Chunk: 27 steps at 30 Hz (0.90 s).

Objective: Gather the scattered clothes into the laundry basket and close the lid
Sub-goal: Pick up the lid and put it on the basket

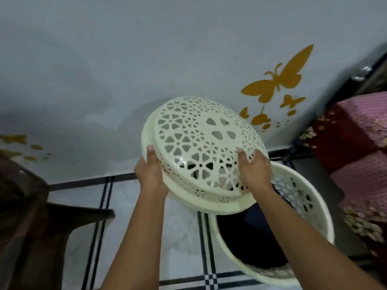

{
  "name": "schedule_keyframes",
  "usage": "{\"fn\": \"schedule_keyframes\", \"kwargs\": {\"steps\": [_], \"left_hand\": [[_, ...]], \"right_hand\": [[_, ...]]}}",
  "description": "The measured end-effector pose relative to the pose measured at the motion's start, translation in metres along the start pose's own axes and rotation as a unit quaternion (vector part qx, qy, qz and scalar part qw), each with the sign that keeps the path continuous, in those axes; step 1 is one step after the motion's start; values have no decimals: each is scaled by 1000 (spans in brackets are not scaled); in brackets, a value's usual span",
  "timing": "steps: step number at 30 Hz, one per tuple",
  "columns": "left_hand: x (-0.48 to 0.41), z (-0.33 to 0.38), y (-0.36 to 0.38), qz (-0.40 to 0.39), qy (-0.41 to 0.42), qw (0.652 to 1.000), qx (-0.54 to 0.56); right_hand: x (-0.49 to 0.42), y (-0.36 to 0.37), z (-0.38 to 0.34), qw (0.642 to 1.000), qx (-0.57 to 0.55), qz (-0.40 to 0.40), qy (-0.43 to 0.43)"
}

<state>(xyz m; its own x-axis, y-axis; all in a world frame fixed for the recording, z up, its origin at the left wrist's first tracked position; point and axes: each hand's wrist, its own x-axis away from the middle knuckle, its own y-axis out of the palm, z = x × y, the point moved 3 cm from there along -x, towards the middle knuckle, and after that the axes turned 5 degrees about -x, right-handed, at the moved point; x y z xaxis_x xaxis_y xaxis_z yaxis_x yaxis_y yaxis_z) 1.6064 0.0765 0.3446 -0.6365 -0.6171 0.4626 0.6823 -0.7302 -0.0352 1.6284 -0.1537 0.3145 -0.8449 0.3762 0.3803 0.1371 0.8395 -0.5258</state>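
A cream, round, perforated lid is held in the air, tilted, above and to the left of the laundry basket. My left hand grips its left rim. My right hand holds its lower right side, fingers over the cut-out pattern. The cream laundry basket stands on the floor at the lower right with its mouth uncovered. Dark clothes lie inside it.
A dark brown chair stands at the left. A bed with a pink and maroon cover is at the right. The wall behind carries yellow butterfly stickers. The floor has white tiles with black stripes.
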Motion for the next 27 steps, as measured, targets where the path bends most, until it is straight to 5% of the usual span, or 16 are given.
{"fn": "schedule_keyframes", "kwargs": {"steps": [6, 11, 15, 19, 24, 27], "left_hand": [[47, -83, 66, -77, -75, 994, -29], [79, -175, 79, -94, -175, 977, -72], [92, -230, 73, -70, -222, 966, -117], [86, -254, 66, -53, -211, 959, -181], [92, -253, 61, 52, -116, 947, -295], [93, -244, 70, 49, -59, 927, -367]], "right_hand": [[-14, -96, 71, 979, -20, 105, 171], [-4, -128, 142, 969, 15, 144, 202], [-5, -128, 191, 971, 34, 100, 216], [-5, -120, 216, 976, 56, 50, 204], [-10, -124, 221, 974, 76, 36, 209], [-19, -132, 220, 965, 120, -1, 231]]}}
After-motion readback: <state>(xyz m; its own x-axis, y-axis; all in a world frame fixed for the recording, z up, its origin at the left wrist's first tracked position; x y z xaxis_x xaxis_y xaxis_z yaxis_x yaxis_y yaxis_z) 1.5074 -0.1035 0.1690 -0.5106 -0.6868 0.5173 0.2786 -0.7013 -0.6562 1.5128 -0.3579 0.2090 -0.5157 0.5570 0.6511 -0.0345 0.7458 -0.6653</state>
